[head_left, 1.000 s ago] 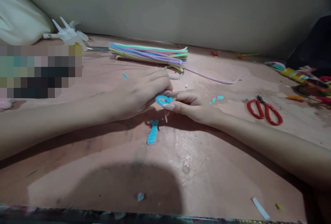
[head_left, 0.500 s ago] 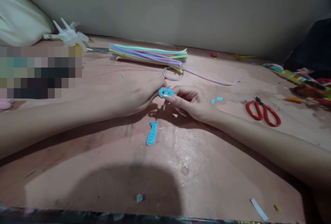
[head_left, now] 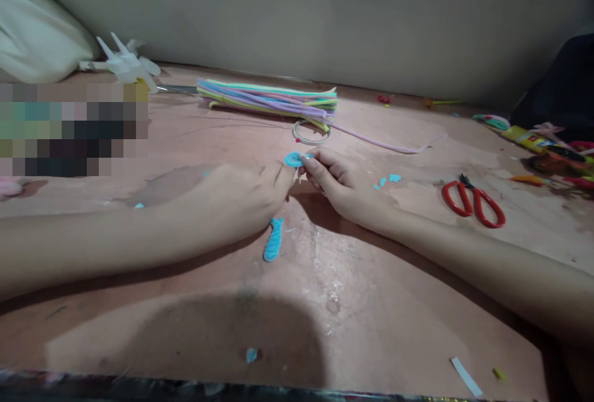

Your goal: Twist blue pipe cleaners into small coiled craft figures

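Head view now, and the hands come together over the middle of the bench (head_left: 394,303): the right hand (head_left: 341,187) pinches a rounded, fuzzy blue loop (head_left: 288,160) at its right end, while the left hand (head_left: 245,195) sits against the other side, fingertips hidden, so its grip I can't tell. Between them and the near edge lies 1 ribbed, fishtailed blue piece (head_left: 273,241), its long axis running roughly toward that edge, the left hand nearer; fluffy pastel stems (head_left: 269,100) stretch sideways by the far edge.

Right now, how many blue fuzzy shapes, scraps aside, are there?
2: blue loop pinched in the right hand; fish-shaped blue piece on the table. Others may be hidden.
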`<state>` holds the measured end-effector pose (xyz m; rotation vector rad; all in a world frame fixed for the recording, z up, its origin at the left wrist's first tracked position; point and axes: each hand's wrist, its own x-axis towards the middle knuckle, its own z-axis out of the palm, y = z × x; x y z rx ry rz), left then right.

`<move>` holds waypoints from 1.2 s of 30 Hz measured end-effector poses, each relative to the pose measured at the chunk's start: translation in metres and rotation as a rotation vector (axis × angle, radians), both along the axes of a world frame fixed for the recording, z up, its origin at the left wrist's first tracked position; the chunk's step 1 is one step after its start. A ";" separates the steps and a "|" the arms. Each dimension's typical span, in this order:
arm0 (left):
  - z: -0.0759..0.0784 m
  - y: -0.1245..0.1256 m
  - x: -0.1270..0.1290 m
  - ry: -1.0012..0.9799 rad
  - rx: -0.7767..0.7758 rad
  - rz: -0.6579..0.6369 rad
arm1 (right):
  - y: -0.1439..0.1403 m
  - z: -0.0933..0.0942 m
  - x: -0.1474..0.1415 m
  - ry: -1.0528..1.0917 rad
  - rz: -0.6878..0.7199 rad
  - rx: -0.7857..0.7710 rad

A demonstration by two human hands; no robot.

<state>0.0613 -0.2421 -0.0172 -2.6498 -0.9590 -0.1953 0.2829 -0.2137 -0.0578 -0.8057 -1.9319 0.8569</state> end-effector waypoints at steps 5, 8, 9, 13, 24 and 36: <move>0.003 -0.009 0.002 0.110 0.218 -0.090 | -0.003 0.002 -0.001 -0.120 -0.052 0.131; 0.004 0.000 -0.002 0.070 0.416 -0.141 | -0.004 0.003 -0.001 -0.170 -0.032 0.186; 0.005 0.005 -0.003 0.057 0.441 -0.132 | -0.004 0.003 -0.001 -0.184 -0.025 0.201; 0.010 0.028 -0.004 0.060 0.207 -0.163 | -0.003 0.001 -0.001 -0.251 0.001 0.234; 0.011 0.035 0.003 -0.583 -0.417 -0.114 | -0.006 -0.002 0.001 -0.125 0.146 0.314; 0.011 0.038 0.003 -0.661 -0.572 -0.142 | -0.004 0.003 0.006 -0.094 0.255 0.118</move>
